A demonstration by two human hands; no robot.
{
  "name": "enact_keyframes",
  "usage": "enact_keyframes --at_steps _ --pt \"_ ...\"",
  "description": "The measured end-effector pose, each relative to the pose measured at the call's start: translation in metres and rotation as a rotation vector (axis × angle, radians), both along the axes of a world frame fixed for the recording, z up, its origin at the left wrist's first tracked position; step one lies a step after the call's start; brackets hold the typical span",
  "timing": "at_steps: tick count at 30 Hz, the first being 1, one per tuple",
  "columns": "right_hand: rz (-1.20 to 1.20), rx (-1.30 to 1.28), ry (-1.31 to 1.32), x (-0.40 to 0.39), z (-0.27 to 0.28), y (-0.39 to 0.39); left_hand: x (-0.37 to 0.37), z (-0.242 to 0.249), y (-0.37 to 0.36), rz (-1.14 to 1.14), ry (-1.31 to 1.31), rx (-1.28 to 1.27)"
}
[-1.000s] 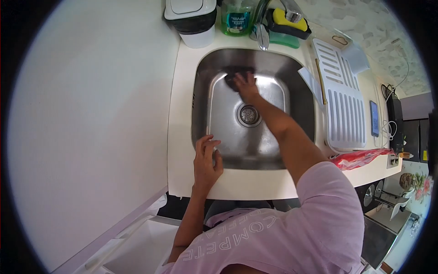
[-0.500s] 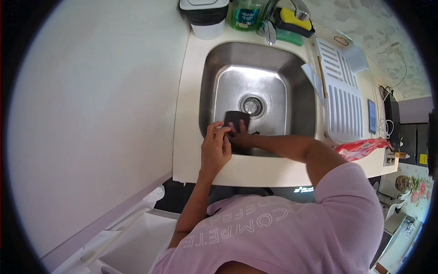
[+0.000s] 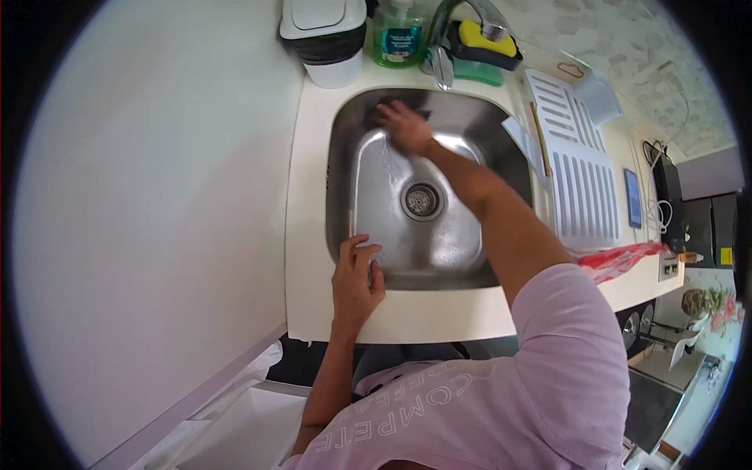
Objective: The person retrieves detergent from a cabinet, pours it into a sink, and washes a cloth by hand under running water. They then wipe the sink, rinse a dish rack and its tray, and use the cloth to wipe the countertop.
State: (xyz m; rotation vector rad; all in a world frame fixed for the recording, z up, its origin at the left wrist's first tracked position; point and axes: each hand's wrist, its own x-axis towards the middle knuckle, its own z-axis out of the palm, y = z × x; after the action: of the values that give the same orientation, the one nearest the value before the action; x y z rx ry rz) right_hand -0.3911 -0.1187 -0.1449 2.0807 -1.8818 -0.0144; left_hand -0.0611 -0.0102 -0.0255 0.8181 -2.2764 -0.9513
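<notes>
Spread over a dark cloth (image 3: 381, 115), my right hand (image 3: 406, 129) presses it against the far left wall of the steel sink (image 3: 392, 258). The hand is slightly blurred by motion, and part of the cloth is hidden under it. At the sink's near left rim rests my left hand (image 3: 358, 280), empty, with its fingers bent and apart. The round drain (image 3: 422, 200) lies uncovered between the two hands.
Behind the sink stand a lidded white bin (image 3: 333, 72), a green soap bottle (image 3: 398, 39), the faucet (image 3: 489, 22) and a yellow sponge (image 3: 482, 39) in a holder. To the right are a white dish rack (image 3: 586, 188), a phone (image 3: 632, 198) and a red-and-white bag (image 3: 623, 260).
My right hand has moved with the dark cloth from the near left part of the sink to its far left wall. My left hand stays by the near rim, and the view has shifted slightly.
</notes>
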Motion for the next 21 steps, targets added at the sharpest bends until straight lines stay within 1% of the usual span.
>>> enact_keyframes --at_steps 1,2,3,4,5,6,8,10,11,12,13,15,16,18,20,21 --pt "0.044 0.169 0.295 -0.023 0.018 0.023 0.0 0.002 -0.001 0.004 -0.017 0.021" --pt "-0.104 0.316 0.33 -0.032 0.034 0.049 0.001 0.002 -0.001 -0.005 -0.021 0.029" --pt "-0.171 0.319 0.479 -0.058 0.022 0.073 0.001 0.0 -0.002 -0.01 -0.018 0.006" --pt "-0.339 0.326 0.677 -0.072 0.014 0.101 0.001 -0.002 -0.002 -0.019 -0.017 -0.017" --pt "-0.429 0.235 0.484 -0.092 -0.006 0.136 0.001 -0.003 -0.002 -0.031 -0.026 -0.003" --pt "-0.54 0.572 0.434 -0.082 0.015 0.163 0.001 -0.004 -0.002 -0.038 -0.009 -0.037" --pt "-0.621 0.666 0.436 -0.051 0.009 0.186 -0.002 -0.006 -0.003 -0.047 0.017 -0.065" --pt "-0.749 0.851 0.238 -0.016 -0.011 0.198 0.0 -0.006 -0.002 -0.034 -0.03 -0.018" --pt "-0.888 0.731 0.047 0.003 -0.045 0.207 0.002 -0.008 0.0 -0.04 -0.035 -0.017" --pt "-1.014 0.596 -0.142 0.016 -0.074 0.208 0.002 -0.01 -0.001 -0.047 -0.042 -0.076" --pt "-1.011 0.588 -0.146 0.024 -0.078 0.202 0.001 -0.011 -0.003 -0.053 -0.05 -0.138" --pt "-1.144 0.182 -0.699 0.038 -0.084 0.188 0.001 -0.009 -0.002 -0.052 -0.07 -0.118" --pt "-1.137 0.181 -0.706 0.036 -0.086 0.172 0.0 -0.008 -0.002 -0.053 -0.087 -0.097" --pt "-1.133 -0.019 -0.782 0.026 -0.092 0.129 -0.001 -0.008 0.0 -0.05 -0.09 -0.077" --pt "-0.867 -0.014 -0.641 0.032 -0.09 0.081 -0.003 -0.01 -0.003 -0.05 -0.092 -0.055" --pt "-0.671 0.017 -0.71 0.036 -0.1 0.055 -0.003 -0.011 -0.003 -0.052 -0.093 -0.052"
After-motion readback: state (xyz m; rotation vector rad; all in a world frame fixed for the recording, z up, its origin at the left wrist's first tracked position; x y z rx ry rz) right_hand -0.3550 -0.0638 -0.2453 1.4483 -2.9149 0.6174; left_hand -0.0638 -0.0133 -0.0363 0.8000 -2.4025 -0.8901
